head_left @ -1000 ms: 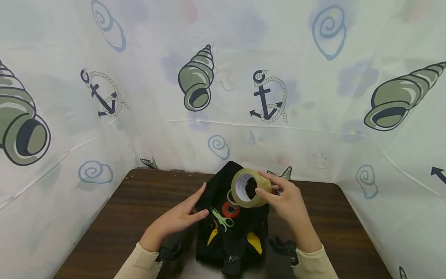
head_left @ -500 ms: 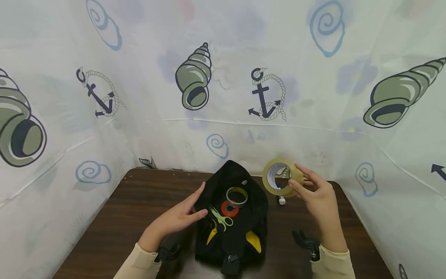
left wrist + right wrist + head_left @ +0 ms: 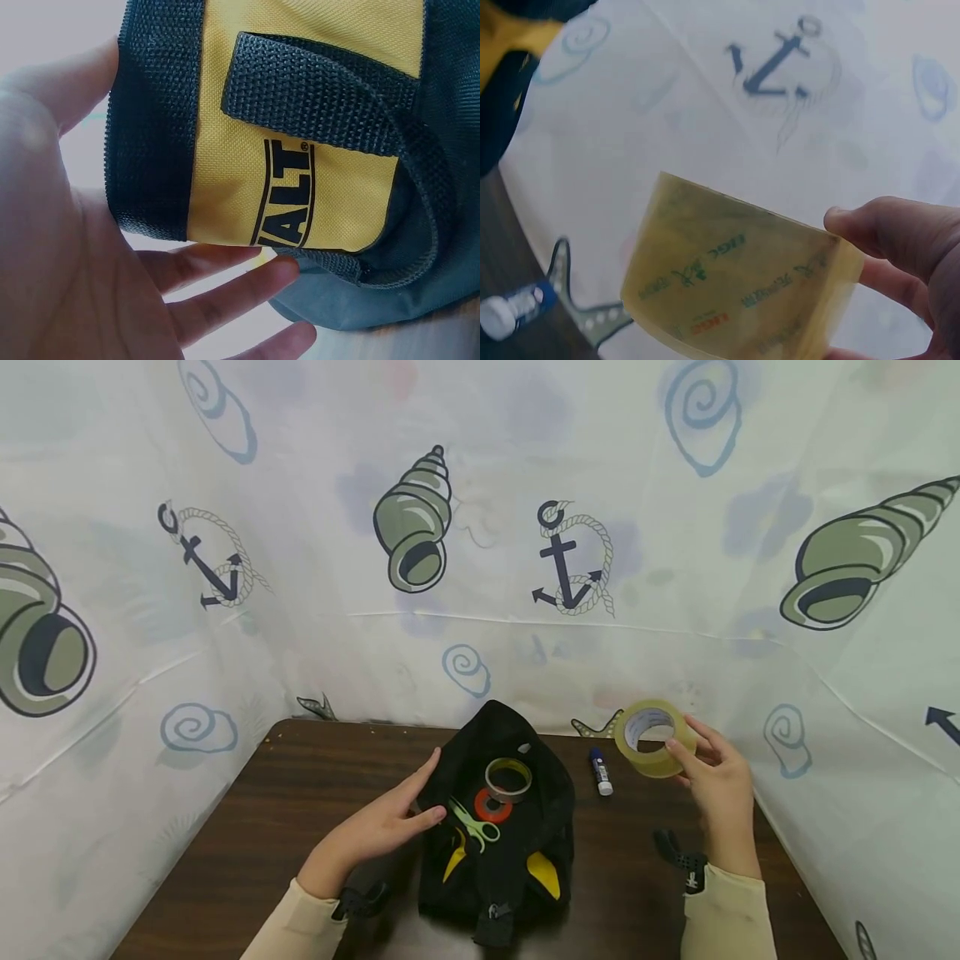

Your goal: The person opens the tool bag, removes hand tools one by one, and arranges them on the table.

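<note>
My right hand (image 3: 720,777) pinches a wide roll of clear yellowish packing tape (image 3: 654,739) by its side, above the table's back right. Printed lettering shows on the tape roll (image 3: 735,270) in the right wrist view. My left hand (image 3: 382,827) rests against the left edge of an upright-gaping black tool bag (image 3: 487,727), thumb at the rim and fingers stretched out. Inside the bag lie a narrower tape roll (image 3: 508,780), a red tape roll (image 3: 492,807) and light green scissors (image 3: 476,822). The left wrist view shows the bag's yellow panel (image 3: 300,187) and black webbing loop.
A glue stick (image 3: 601,772) with a blue end and white cap lies on the dark wooden table (image 3: 315,793), right of the bag. A printed cloth (image 3: 495,568) with shells and anchors hangs around the back and sides.
My right hand has carried the packing tape from over the bag to the right, uncovering the narrower tape roll and the glue stick. My left hand stays at the bag's edge.
</note>
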{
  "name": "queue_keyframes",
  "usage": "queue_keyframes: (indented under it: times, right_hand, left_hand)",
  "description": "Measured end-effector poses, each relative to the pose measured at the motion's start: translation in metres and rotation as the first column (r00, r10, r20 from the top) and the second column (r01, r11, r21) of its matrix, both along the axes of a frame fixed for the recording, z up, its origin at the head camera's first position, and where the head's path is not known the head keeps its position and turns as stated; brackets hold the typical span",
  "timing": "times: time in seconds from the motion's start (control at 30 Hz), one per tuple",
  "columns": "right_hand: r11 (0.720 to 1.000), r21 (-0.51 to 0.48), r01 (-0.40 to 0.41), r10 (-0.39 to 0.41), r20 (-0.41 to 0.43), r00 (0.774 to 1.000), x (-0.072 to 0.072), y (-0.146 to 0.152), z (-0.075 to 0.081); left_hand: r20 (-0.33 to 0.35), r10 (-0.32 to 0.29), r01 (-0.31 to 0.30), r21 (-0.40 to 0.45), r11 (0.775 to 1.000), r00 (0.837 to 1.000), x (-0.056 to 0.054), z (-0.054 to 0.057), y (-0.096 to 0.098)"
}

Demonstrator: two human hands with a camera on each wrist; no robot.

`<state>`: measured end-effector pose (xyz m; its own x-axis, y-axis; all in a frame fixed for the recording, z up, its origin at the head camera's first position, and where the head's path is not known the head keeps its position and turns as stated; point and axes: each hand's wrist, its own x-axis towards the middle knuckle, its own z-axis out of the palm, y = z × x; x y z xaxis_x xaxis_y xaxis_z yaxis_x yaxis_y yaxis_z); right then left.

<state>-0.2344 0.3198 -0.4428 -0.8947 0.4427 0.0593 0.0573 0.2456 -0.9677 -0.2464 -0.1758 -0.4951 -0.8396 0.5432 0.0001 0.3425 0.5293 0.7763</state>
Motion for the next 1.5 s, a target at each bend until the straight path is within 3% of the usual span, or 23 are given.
queue_keyframes:
  times: [0.23,0.53,0.7,1.07,1.5]
  right_hand:
    - [0.999,-0.015,0.042,-0.041,0.03,0.999,-0.013,0.017,-0.028]
    - [0.983,-0.158,0.093,-0.079,0.094,0.992,-0.03,0.034,-0.089]
    - [0.961,-0.263,0.084,-0.061,0.096,0.993,-0.031,0.037,-0.111]
    - [1.0,-0.017,0.018,-0.016,0.137,0.99,-0.036,0.037,-0.119]
    - [0.999,0.038,0.004,-0.009,0.118,0.993,-0.039,0.032,-0.121]
  left_hand:
    - [-0.002,-0.003,0.003,0.006,1.0,1.0,0.0,-0.001,-0.001]
    - [-0.001,-0.003,0.003,0.005,1.0,1.0,-0.001,-0.001,0.0]
    - [0.001,0.0,0.0,0.003,1.0,1.0,-0.001,-0.001,-0.001]
    - [0.005,-0.007,0.007,0.006,1.0,1.0,-0.003,-0.002,-0.001]
    - [0.017,-0.004,0.004,0.007,1.0,1.0,-0.001,0.002,0.003]
